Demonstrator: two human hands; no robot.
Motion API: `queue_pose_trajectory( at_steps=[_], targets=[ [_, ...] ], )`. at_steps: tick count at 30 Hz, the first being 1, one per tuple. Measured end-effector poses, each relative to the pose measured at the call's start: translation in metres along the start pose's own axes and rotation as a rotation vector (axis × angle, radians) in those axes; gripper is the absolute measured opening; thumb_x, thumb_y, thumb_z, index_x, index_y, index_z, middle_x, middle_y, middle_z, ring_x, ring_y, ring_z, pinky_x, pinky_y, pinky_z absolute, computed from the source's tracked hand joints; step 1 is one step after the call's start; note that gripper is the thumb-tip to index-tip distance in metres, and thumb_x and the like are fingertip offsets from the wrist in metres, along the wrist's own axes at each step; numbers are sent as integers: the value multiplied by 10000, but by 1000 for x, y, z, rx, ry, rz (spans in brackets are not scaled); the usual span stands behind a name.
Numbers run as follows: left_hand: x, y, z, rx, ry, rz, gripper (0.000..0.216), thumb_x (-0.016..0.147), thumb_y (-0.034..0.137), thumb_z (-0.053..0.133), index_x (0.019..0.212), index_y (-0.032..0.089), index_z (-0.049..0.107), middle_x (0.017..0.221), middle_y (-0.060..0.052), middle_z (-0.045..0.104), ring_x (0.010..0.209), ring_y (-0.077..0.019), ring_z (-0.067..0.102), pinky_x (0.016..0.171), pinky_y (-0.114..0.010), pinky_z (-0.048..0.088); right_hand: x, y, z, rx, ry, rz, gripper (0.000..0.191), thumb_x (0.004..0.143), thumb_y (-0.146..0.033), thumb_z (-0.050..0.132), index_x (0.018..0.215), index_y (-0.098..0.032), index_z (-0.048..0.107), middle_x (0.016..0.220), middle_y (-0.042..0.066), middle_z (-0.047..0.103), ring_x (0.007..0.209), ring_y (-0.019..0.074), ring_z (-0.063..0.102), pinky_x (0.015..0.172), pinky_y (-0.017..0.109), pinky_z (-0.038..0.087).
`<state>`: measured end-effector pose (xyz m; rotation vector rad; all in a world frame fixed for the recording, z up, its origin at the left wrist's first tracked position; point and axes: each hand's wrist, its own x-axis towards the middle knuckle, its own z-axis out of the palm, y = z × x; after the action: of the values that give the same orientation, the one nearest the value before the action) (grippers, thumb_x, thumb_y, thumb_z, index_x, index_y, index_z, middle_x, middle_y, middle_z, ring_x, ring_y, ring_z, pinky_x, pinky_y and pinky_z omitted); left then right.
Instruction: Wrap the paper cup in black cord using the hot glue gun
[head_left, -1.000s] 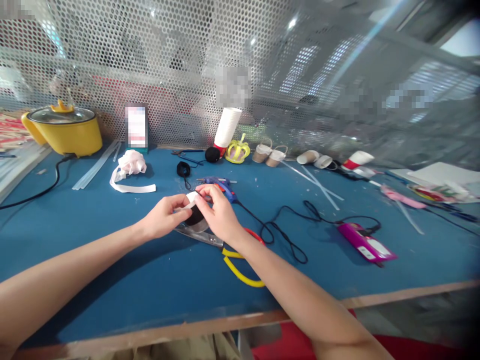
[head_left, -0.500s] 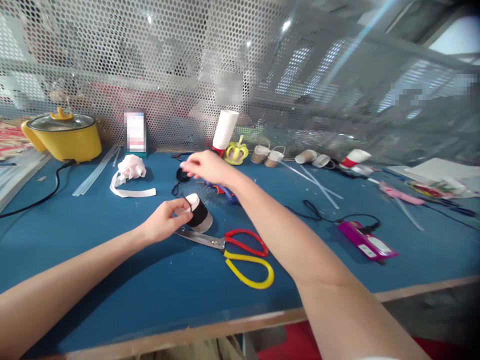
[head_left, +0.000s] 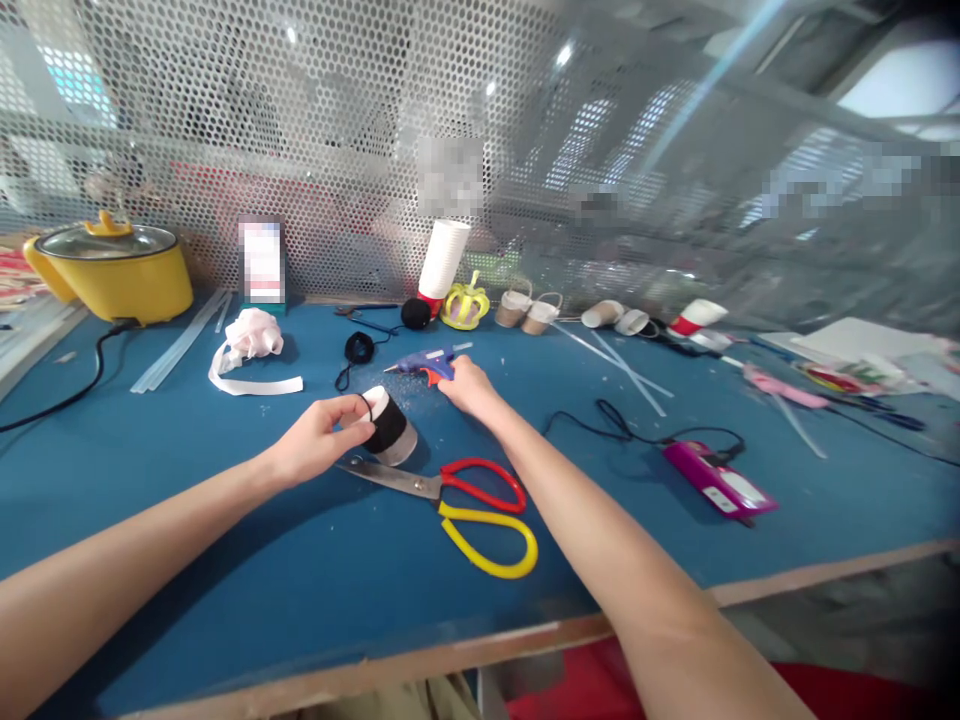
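Observation:
My left hand pinches the rim of a small white paper cup that has a black wrapped band round it and lies tilted toward me. A strand of black cord is coiled on the table behind the cup. With fingers closed round its handle, my right hand holds a blue hot glue gun with an orange trigger, its nozzle pointing left. Large scissors with one red and one yellow handle lie just in front of the cup, blades partly beneath it.
Crumpled white ribbon lies at left, near a yellow electric pot. Stacked paper cups, a black yarn ball, a yellow crown-like basket and small baskets line the back. A purple power strip sits right.
My right hand has moved right and down from near the black cord to the glue gun and closed on its handle. My left hand still holds the cup.

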<state>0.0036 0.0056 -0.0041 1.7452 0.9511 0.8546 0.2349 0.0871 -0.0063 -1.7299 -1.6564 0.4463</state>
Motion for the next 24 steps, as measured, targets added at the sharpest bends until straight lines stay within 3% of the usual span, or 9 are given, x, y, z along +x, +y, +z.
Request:
queue_pose_trajectory(
  at_steps=[4, 6, 9, 14, 18, 24],
  targets=[
    [3, -1, -5, 19, 8, -15, 203, 763, 326, 491, 675, 142, 488, 645, 23, 481, 630, -101, 421, 596, -218, 340, -23, -16, -27, 174, -46, 25, 289, 637, -161, 602, 908, -158, 502, 732, 31, 625, 571, 127, 585, 493, 238, 461],
    [4, -2, -6, 22, 3, -33, 192, 756, 320, 497, 682, 143, 495, 637, 26, 481, 626, -102, 424, 597, -219, 340, -41, -25, -39, 447, -200, 42, 240, 651, -232, 625, 855, -151, 528, 701, 21, 616, 547, 115, 581, 491, 236, 479],
    [5, -3, -6, 8, 15, -38, 187, 749, 320, 502, 680, 147, 493, 644, 27, 486, 636, -105, 433, 610, -220, 347, -67, -35, -47, 500, -301, 29, 209, 668, -313, 624, 744, -130, 560, 650, 31, 614, 520, 120, 590, 501, 250, 503],
    [5, -5, -5, -6, 23, -39, 191, 757, 328, 501, 691, 149, 494, 647, 27, 485, 636, -105, 434, 613, -222, 353, -95, -47, -52, 385, -318, -77, 233, 734, -346, 560, 817, -130, 583, 550, 1, 603, 413, 100, 544, 428, 229, 476],
    [5, -5, -5, -5, 23, -30, 204, 765, 337, 496, 698, 144, 496, 648, 29, 486, 627, -100, 433, 608, -219, 355, -109, -52, -54, 202, -358, -86, 214, 763, -335, 516, 671, -147, 560, 445, -17, 555, 355, 87, 503, 407, 210, 453],
    [4, -4, -3, 33, 50, -19, 207, 768, 335, 491, 691, 143, 503, 641, 29, 494, 626, -102, 445, 609, -220, 364, -118, -52, -50, 41, -306, -208, 254, 781, -334, 498, 573, -188, 485, 406, -35, 510, 359, 97, 510, 402, 204, 424]
  ],
)
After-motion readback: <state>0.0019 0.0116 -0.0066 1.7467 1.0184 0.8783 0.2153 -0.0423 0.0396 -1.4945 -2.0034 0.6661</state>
